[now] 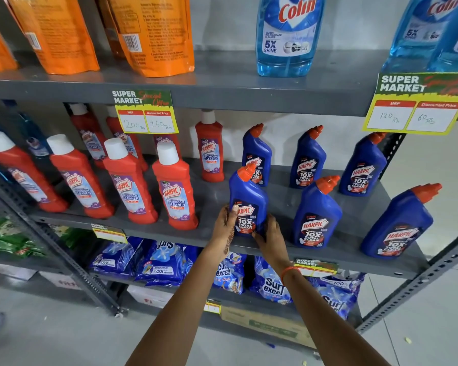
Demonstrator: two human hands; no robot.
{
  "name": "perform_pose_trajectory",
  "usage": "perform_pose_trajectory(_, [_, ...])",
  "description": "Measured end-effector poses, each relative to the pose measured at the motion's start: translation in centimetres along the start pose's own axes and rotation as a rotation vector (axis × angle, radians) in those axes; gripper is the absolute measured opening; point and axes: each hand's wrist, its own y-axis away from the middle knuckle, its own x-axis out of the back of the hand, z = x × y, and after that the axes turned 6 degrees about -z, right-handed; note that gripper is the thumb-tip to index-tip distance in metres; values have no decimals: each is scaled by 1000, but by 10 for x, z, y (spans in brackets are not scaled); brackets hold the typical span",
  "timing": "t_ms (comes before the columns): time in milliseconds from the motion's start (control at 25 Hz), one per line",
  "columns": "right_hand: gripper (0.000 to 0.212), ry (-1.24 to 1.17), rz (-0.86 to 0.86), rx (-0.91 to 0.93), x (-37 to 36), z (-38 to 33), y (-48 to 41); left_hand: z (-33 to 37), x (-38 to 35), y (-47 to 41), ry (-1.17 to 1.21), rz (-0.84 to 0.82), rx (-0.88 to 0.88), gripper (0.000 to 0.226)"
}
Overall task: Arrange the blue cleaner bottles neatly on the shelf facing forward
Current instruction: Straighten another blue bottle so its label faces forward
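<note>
Several blue Harpic bottles with orange-red caps stand on the grey middle shelf (217, 196), labels facing me. The front-left blue bottle (246, 199) stands upright at the shelf's front edge, held from both sides near its base. My left hand (224, 228) grips its left side with the thumb on the label. My right hand (271, 237) presses against its lower right side. Two more blue bottles (316, 212) (399, 225) stand in the front row to the right. Three others (257, 154) (308, 158) (362, 165) stand behind them.
Red Harpic bathroom cleaner bottles (175, 186) fill the shelf's left half. Orange pouches (154, 33) and light-blue Colin bottles (288, 35) sit on the shelf above, with price tags (146, 112) hanging from its edge. Surf Excel packs (159, 262) lie on the shelf below.
</note>
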Motion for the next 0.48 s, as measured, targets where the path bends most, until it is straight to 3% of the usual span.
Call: perform_pose_trajectory(480, [55, 49, -54, -36, 12, -9, 1, 3, 0, 5, -78, 20, 3, 50])
